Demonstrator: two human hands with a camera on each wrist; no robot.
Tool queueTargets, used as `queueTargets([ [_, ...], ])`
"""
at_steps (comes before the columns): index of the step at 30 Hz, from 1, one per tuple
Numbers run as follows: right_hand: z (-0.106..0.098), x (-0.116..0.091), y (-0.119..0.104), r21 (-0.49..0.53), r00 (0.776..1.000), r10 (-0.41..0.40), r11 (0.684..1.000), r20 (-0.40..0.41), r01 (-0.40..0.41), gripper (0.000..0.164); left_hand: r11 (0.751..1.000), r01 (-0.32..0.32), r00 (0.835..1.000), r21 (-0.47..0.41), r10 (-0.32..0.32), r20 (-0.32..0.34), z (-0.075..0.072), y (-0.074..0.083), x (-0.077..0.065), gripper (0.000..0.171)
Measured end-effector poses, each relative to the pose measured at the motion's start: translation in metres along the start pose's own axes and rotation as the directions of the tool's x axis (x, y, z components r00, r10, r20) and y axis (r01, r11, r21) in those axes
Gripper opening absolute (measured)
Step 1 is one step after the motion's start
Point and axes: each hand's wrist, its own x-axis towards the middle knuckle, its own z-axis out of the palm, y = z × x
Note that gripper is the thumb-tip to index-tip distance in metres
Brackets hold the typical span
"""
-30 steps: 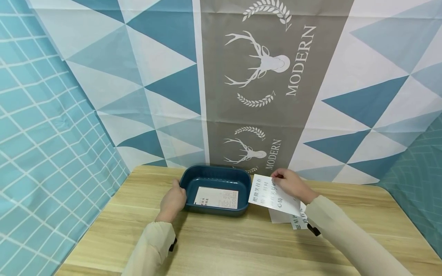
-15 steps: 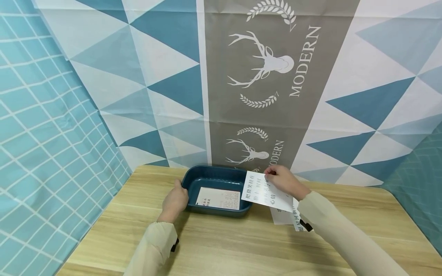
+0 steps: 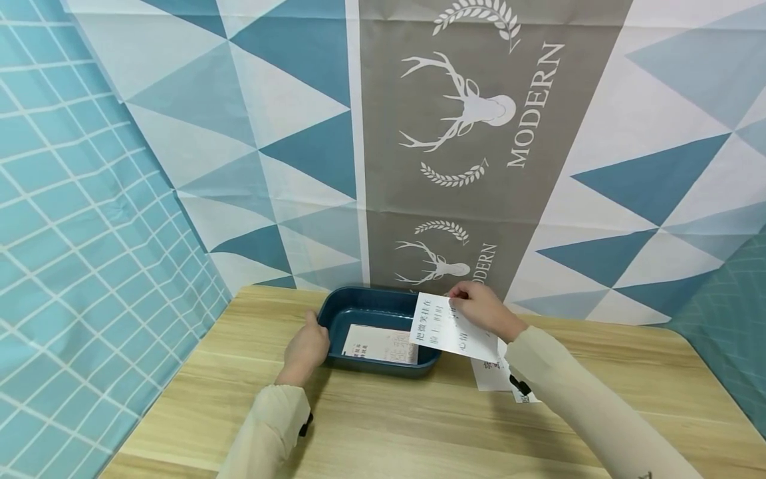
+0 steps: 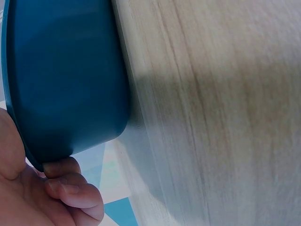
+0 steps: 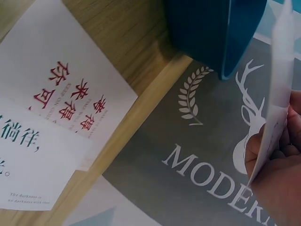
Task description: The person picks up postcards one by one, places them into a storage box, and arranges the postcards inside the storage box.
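My left hand [image 3: 304,347] grips the left end of a dark blue rectangular bin [image 3: 383,368]. In the left wrist view, curled fingers [image 4: 77,190] and the thumb hold its rim. A printed card [image 3: 371,340] lies flat on the bin's floor. My right hand [image 3: 485,311] pinches the upper edge of a white card [image 3: 439,336] with dark Chinese characters. This card is tilted, its left corner overlapping the bin's right end in the head view. Seen nearly edge-on in the right wrist view, the held card [image 5: 277,80] sits between thumb and fingers.
Under the right forearm, more printed cards [image 3: 487,378] lie on the wooden table [image 3: 371,426]. The right wrist view shows one card with red characters [image 5: 51,89], partly covered by one with green characters [image 5: 42,165]. A patterned wall covering [image 3: 323,166] rises behind the table.
My right hand has moved left with the card, bringing it from beside the bin to over its right end. The left hand has kept its grip on the rim.
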Motion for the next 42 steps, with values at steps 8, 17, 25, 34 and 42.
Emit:
queueTargets([
  [8,0.005,0.006,-0.008,0.006,1.000,-0.030,1.000,-0.004,0.030,0.015,1.000,-0.013,1.000,-0.004,0.013,-0.008,0.001,0.000,0.000,0.031],
  [17,0.012,0.012,-0.016,0.023,1.000,-0.028,0.999,0.012,0.028,0.015,1.000,-0.025,1.000,0.002,0.025,-0.015,0.000,0.000,0.000,0.029],
  [25,0.018,0.018,-0.024,0.030,0.999,-0.042,0.999,0.026,0.041,0.016,1.000,-0.006,1.000,-0.013,0.006,-0.003,0.000,0.000,0.000,0.028],
  [34,0.028,0.027,-0.038,0.027,0.997,-0.082,0.996,0.015,0.081,0.014,1.000,0.003,1.000,-0.016,-0.003,-0.006,0.001,0.000,0.000,0.031],
  [42,0.039,0.031,-0.046,0.060,0.998,-0.045,0.997,0.046,0.042,0.015,0.999,-0.031,0.999,-0.020,0.030,-0.040,0.002,0.000,-0.001,0.027],
])
